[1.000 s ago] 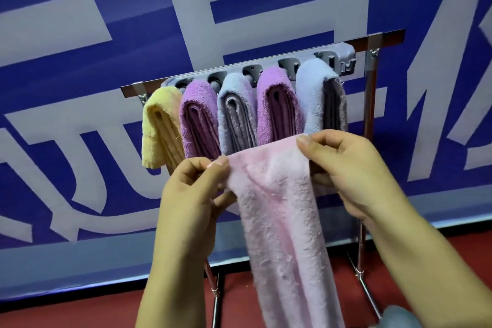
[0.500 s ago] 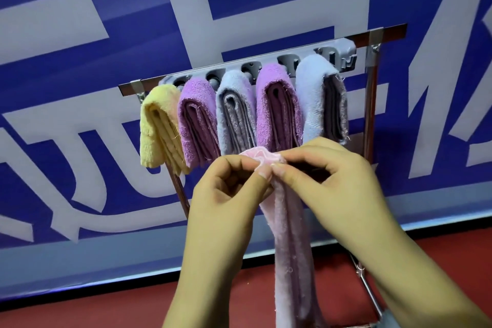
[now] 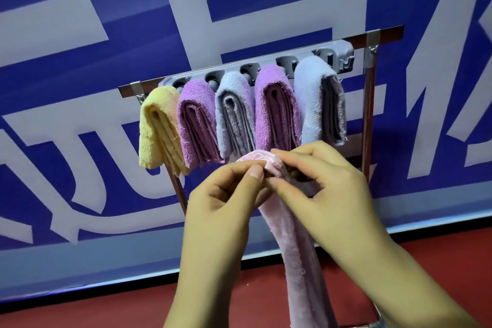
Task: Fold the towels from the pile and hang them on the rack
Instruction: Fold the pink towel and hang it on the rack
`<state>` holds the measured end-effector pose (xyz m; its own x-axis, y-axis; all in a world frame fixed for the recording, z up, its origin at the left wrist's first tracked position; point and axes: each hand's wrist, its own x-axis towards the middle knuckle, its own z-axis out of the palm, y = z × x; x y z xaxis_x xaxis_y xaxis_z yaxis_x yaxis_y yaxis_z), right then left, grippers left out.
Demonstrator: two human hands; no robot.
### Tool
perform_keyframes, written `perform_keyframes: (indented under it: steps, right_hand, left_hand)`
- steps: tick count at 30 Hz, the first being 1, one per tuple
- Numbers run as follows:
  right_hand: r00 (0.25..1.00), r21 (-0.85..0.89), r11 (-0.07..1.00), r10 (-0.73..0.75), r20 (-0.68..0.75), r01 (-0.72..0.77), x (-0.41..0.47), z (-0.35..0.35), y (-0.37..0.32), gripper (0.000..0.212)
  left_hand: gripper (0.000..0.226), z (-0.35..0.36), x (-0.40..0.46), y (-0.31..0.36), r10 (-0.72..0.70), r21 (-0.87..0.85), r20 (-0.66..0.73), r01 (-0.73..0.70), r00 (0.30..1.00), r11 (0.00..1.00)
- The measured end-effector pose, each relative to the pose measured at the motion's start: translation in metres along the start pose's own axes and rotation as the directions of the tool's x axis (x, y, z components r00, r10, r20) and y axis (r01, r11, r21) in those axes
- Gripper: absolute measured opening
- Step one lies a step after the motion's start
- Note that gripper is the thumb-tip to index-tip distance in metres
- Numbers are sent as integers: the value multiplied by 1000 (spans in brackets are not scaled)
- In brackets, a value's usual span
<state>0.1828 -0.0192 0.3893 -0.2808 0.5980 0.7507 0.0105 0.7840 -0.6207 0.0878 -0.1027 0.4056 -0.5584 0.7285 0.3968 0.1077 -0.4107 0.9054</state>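
Here, from the head camera, I see a metal towel rack [image 3: 370,104] standing before a blue banner [image 3: 80,61] with large pale lettering. Five folded towels hang side by side from its grey hook strip [image 3: 343,57]. From the left they are a yellow towel [image 3: 155,128], a purple towel [image 3: 195,120], a grey-blue towel [image 3: 233,114], a second purple towel [image 3: 277,106] and a pale blue towel [image 3: 318,100]. Just below them, the left hand [image 3: 221,208] pinches the bunched top of a pink towel [image 3: 300,261] between thumb and fingers. The right hand [image 3: 330,194] pinches the same bunched top, touching the left. The pink towel hangs down between the wrists, above a red floor [image 3: 106,306].
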Motion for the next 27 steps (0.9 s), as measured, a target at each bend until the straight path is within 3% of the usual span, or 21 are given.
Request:
perform_keyframes:
  steps: [4, 6, 9, 13, 17, 27]
  right_hand:
    - [996, 144, 987, 71, 46, -77, 6, -7, 0, 23]
    - [985, 241, 958, 131, 111, -154, 10, -13, 2, 19]
    - [970, 372, 897, 198, 139, -236, 12, -21, 5, 16]
    - [958, 469, 835, 238, 160, -286, 13, -24, 1, 23]
    - [958, 467, 838, 222, 180, -282, 12, -24, -1, 26]
    - [951, 400, 873, 190, 244, -277, 10, -25, 8, 20]
  left_hand:
    - [13, -6, -3, 5, 3, -4, 90, -3, 996, 1000]
    - [8, -11, -5, 5, 57, 83, 15, -58, 998, 995]
    - [18, -23, -2, 0, 133, 258, -158, -89, 978, 962]
    - [31, -30, 1, -4, 66, 370, 1, -62, 998, 927]
    - [16, -25, 0, -1, 84, 274, 74, -101, 994, 956]
    - [23, -27, 4, -8, 73, 60, 43, -76, 996, 995]
